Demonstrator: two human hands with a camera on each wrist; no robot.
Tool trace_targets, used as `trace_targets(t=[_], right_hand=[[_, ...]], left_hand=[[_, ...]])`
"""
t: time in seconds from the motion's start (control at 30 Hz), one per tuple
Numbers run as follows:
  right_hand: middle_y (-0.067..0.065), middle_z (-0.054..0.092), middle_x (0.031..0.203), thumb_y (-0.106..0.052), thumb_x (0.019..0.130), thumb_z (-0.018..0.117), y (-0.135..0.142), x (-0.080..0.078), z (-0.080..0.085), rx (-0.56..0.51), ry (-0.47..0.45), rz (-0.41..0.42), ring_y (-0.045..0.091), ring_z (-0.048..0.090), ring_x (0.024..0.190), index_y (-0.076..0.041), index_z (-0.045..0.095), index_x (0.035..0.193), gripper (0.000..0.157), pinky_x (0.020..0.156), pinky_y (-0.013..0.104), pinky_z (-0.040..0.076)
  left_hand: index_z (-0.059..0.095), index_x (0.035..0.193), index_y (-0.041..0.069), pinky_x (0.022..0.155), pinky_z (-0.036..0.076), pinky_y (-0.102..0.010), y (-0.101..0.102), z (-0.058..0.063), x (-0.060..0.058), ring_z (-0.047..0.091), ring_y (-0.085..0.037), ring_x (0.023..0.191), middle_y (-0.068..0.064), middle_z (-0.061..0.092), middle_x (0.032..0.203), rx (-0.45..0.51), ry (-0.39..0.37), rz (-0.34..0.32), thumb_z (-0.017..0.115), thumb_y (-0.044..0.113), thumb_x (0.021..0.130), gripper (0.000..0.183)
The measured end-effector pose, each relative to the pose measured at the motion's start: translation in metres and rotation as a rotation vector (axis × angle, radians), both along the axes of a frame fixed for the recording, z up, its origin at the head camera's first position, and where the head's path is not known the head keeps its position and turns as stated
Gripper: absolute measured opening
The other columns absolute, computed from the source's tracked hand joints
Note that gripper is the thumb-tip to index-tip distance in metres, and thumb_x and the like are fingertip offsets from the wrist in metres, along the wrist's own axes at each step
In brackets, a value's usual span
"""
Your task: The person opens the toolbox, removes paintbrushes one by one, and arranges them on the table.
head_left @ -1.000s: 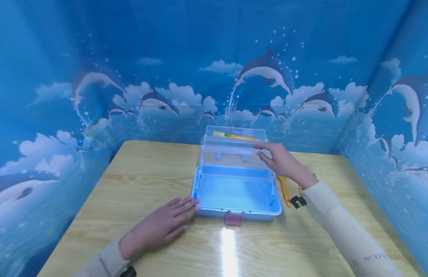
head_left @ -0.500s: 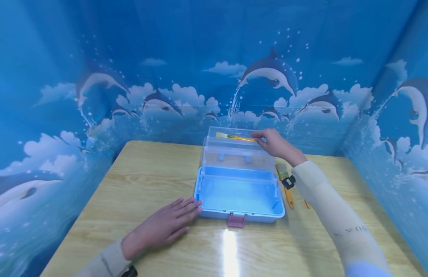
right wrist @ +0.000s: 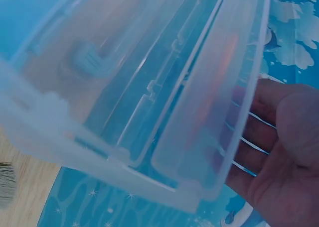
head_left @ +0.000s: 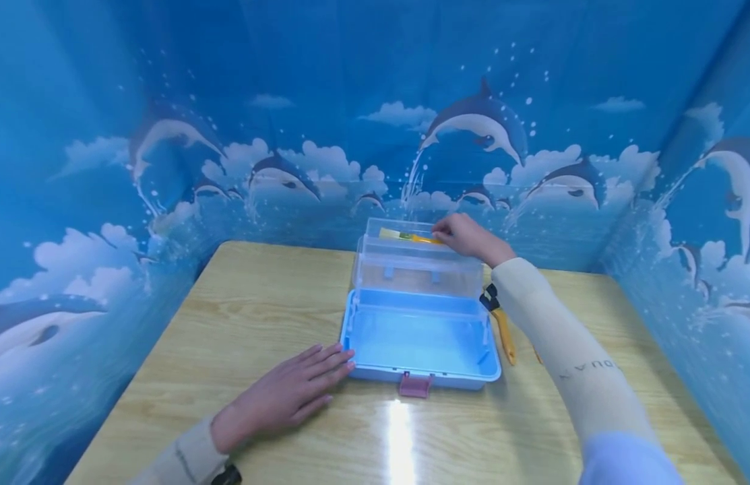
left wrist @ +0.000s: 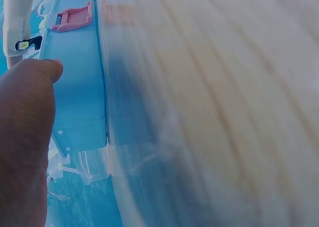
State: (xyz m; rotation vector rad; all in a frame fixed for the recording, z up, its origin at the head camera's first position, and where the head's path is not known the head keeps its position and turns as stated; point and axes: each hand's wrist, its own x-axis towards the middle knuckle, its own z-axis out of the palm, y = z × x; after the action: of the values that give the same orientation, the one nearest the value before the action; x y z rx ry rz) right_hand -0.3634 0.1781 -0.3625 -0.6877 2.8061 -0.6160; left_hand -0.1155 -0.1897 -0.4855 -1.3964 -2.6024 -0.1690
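A light blue plastic box (head_left: 420, 337) stands on the table, its clear lid (head_left: 420, 275) raised at the back. A yellow-handled paintbrush (head_left: 405, 235) shows in the lid's top compartment. My right hand (head_left: 468, 237) is at the upper right of that compartment, fingers bent at the clear edge beside the brush handle. The right wrist view has this hand (right wrist: 279, 142) around the edge of the clear lid, fingertips dimly seen through the plastic. My left hand (head_left: 284, 394) lies flat on the table, straight fingers touching the box's front left corner; the left wrist view shows its thumb side (left wrist: 30, 102).
Right of the box lies another paintbrush (head_left: 505, 337) with an orange handle, its upper part hidden by the right wrist's strap. A second orange handle tip (head_left: 537, 356) peeks out by the sleeve. A pink latch (head_left: 414, 386) hangs at the box's front. Dolphin-printed curtains surround the table (head_left: 277, 289).
My right hand has moved up and left from over the lid's right side to its top edge, and its fingers have closed in. The left hand stays in place.
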Motion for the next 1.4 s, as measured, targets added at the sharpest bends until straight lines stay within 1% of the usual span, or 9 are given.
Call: trace_targets(t=[0.17,0.37,0.6,0.73,0.97,1.2,1.33,1.4], right_hand=[[0.019,0.072,0.121,-0.014,0.103,0.061,-0.005,-0.006,0.0,0.011,0.007,0.007,0.032,0.069,0.11,0.001,0.07,0.126,0.028,0.095,0.049,0.059],[0.018,0.073,0.119,-0.011,0.099,0.066,-0.01,-0.012,0.002,0.026,0.006,0.016,0.032,0.069,0.109,-0.001,0.073,0.121,0.025,0.095,0.049,0.059],[0.014,0.073,0.119,-0.01,0.099,0.066,-0.014,-0.015,0.0,0.092,-0.001,-0.003,0.029,0.069,0.109,-0.006,0.075,0.12,0.023,0.096,0.047,0.059],[0.013,0.073,0.118,-0.01,0.1,0.065,-0.014,-0.016,-0.003,0.099,0.009,0.0,0.028,0.069,0.107,-0.006,0.075,0.119,0.022,0.096,0.047,0.059],[0.013,0.073,0.114,-0.009,0.101,0.063,-0.015,-0.016,-0.006,0.109,0.036,0.027,0.026,0.069,0.102,-0.004,0.075,0.118,0.021,0.094,0.045,0.06],[0.015,0.069,0.121,-0.01,0.105,0.056,-0.015,-0.013,-0.009,0.152,0.035,0.029,0.029,0.066,0.11,-0.002,0.07,0.125,0.025,0.098,0.047,0.058],[0.016,0.068,0.124,-0.009,0.105,0.054,-0.014,-0.013,-0.01,0.143,0.046,0.047,0.029,0.065,0.111,-0.002,0.067,0.129,0.027,0.098,0.047,0.057],[0.016,0.068,0.125,-0.008,0.105,0.054,-0.014,-0.013,-0.01,0.135,0.051,0.061,0.029,0.065,0.111,-0.002,0.065,0.131,0.029,0.098,0.047,0.057]], left_hand=[[0.025,0.163,0.018,0.13,0.003,-0.033,0.0,0.001,0.0,0.024,-0.022,0.155,0.001,0.021,0.17,0.003,0.015,-0.006,0.054,0.034,0.105,0.067],[0.022,0.163,0.02,0.129,0.002,-0.033,0.0,0.003,0.001,0.021,-0.02,0.156,0.003,0.018,0.171,-0.009,-0.015,0.015,0.052,0.035,0.106,0.066],[0.024,0.163,0.02,0.127,0.016,-0.042,0.001,0.004,0.002,0.021,-0.02,0.156,0.003,0.019,0.17,-0.005,-0.03,0.025,0.054,0.035,0.105,0.066],[0.023,0.163,0.021,0.127,0.019,-0.043,0.001,0.003,0.003,0.021,-0.019,0.156,0.004,0.019,0.17,-0.007,-0.034,0.028,0.054,0.035,0.105,0.067],[0.023,0.163,0.021,0.127,0.015,-0.041,0.002,0.002,0.003,0.021,-0.019,0.156,0.003,0.02,0.17,0.012,-0.028,0.025,0.055,0.034,0.105,0.068],[0.024,0.163,0.02,0.128,0.009,-0.037,0.002,0.002,0.004,0.022,-0.02,0.156,0.003,0.02,0.17,0.008,-0.016,0.024,0.055,0.035,0.105,0.068],[0.023,0.163,0.021,0.129,0.007,-0.035,0.003,0.002,0.004,0.022,-0.019,0.156,0.004,0.02,0.17,0.004,-0.015,0.031,0.055,0.035,0.105,0.068],[0.024,0.163,0.021,0.128,0.008,-0.036,0.003,0.003,0.004,0.023,-0.019,0.155,0.003,0.021,0.17,0.002,-0.012,0.034,0.055,0.035,0.105,0.067]])
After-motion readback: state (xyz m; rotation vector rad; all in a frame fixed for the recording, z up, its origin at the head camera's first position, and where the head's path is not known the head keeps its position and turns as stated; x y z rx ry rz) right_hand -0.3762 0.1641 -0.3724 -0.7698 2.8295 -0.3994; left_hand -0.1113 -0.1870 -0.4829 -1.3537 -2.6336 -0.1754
